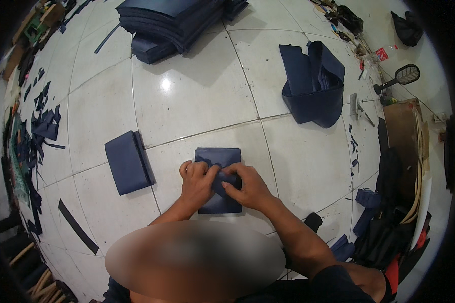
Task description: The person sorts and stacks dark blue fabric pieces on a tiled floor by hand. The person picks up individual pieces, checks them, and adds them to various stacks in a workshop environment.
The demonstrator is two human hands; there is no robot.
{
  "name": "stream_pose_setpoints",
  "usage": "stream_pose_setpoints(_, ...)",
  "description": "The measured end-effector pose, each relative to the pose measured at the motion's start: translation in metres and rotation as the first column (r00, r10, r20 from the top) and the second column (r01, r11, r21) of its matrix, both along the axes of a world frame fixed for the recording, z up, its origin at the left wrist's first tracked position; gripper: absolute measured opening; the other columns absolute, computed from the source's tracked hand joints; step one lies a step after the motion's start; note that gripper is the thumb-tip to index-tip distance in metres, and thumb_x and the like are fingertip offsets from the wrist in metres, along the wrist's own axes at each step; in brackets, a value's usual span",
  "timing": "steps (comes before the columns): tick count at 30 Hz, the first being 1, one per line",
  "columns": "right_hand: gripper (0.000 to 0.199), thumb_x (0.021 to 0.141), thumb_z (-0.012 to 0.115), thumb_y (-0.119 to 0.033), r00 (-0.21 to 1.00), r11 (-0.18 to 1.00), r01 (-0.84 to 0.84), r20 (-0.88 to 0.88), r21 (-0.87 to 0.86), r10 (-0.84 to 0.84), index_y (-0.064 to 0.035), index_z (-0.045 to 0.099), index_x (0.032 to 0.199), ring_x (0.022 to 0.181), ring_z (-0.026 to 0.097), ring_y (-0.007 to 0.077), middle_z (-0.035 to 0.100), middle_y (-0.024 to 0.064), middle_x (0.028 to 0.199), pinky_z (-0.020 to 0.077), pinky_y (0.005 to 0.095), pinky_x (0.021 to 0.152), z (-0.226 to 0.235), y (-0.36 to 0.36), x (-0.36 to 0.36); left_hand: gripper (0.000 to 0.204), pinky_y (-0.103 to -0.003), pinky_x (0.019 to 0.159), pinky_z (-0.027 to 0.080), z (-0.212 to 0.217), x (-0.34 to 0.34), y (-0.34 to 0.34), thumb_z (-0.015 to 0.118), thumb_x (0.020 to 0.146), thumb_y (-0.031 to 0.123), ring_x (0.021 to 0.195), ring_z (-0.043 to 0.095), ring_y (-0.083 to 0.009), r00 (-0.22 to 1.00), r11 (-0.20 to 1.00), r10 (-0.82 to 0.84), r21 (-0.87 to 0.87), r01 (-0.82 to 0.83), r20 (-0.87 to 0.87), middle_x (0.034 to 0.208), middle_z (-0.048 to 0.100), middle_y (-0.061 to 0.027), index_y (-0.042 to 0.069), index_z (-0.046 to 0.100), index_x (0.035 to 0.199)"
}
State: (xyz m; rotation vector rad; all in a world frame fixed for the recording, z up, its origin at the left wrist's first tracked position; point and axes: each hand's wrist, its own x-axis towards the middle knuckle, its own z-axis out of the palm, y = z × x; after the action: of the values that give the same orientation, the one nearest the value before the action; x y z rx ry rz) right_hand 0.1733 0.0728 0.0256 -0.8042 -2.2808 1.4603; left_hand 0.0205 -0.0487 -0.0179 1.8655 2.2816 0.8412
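In front of me on the tiled floor lies a navy blue rectangular stack of leather-like sheets [220,205]. Over it, a smaller folded or curled navy piece [220,186] sits between my two hands. My left hand [196,183] has its fingers bent and pressed on the left side of that piece. From the right, my right hand [249,187] pinches it between thumb and fingers. The fingers partly hide its shape, and I cannot tell whether it is joined to the stack beneath.
A second navy stack [129,163] lies to the left. Far off stands a big pile of navy sheets [169,22], with a coiled navy strip [313,96] right of it. A dark strip [78,227] lies at near left. Scraps [46,126] and a wooden board [403,146] line the sides.
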Motion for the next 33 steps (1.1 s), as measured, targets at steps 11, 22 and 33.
stream_pose_setpoints(11,0.017,0.081,0.074,-0.011,0.996,0.891,-0.027,0.088,0.453,-0.015,-0.0042,0.067,0.095,0.086,0.058,0.0320,0.056,0.0118,0.089,0.0485,0.0400,0.077,-0.018,0.019,0.000,0.043,-0.051,0.106,0.026,0.005,0.000,0.005,0.071,0.065,0.006,0.103,0.051,-0.0231,0.998,1.000,-0.018,0.017,0.019,-0.058,0.102,0.053,-0.0039,0.013,0.063,0.107)
stream_pose_setpoints(22,0.031,0.083,0.077,-0.014,0.990,0.950,0.126,0.096,-0.285,-0.102,-0.0038,0.063,0.109,0.099,0.059,0.0278,0.061,0.0118,0.099,0.0490,0.0368,0.084,0.019,0.010,0.004,0.036,-0.052,0.108,0.025,-0.005,-0.001,0.003,0.069,0.066,0.004,0.111,0.049,-0.0255,0.997,0.991,0.026,0.131,-0.016,-0.076,0.112,0.054,-0.0060,0.012,0.061,0.101)
stream_pose_setpoints(33,0.018,0.080,0.076,-0.008,0.996,0.956,-0.011,0.087,0.292,-0.015,-0.0046,0.068,0.096,0.089,0.057,0.0286,0.055,0.0103,0.089,0.0487,0.0372,0.080,-0.014,0.013,0.003,0.054,-0.053,0.108,0.022,0.007,0.002,0.002,0.072,0.066,0.007,0.109,0.047,-0.0237,0.990,0.996,0.006,-0.084,-0.018,-0.143,0.102,0.051,-0.0042,0.016,0.064,0.118)
